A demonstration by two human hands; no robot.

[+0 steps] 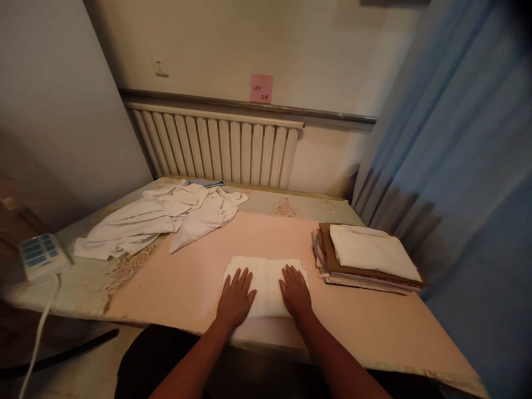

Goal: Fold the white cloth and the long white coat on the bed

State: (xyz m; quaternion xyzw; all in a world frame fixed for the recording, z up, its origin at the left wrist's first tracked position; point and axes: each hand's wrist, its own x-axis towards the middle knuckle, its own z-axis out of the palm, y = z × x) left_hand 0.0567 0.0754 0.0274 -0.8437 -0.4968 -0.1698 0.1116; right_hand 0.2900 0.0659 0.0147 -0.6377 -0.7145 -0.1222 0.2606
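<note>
Nearest the camera, two bare forearms (pixel 195 360), reaching in over the near edge of the pink mat (pixel 195 277) on the desk (pixel 286 206). From left to right then: off the mat's left end, a white box with blue panels (pixel 44 255), trailing a white cable (pixel 41 327); across the mat's far left corner, a rumpled heap of white cloth (pixel 162 213).

At the mat's near middle, left grip (pixel 234 299): released, palm down, fingers a little apart, resting on the left part of a folded white cloth (pixel 267 285) and pinching nothing. Probably light, soft and limp, with little stiffness beyond that of layered folds; hardly fragile, likely not slippery, but apt to skew or come open under a tug on the top layer alone. Best taken at both short sides, fingers beneath every layer, thumbs above. In looks, plain creamy white, roughly rectangular, flat, with a faint line down the middle and slightly uneven corners.

Right grip (pixel 296 293): likewise released, palm down on the cloth's right part. On the mat's right portion, a stack of folded cloths (pixel 328 257), brown beneath a white top piece (pixel 372 249); beyond the mat's right end, a blue curtain (pixel 415 155).
</note>
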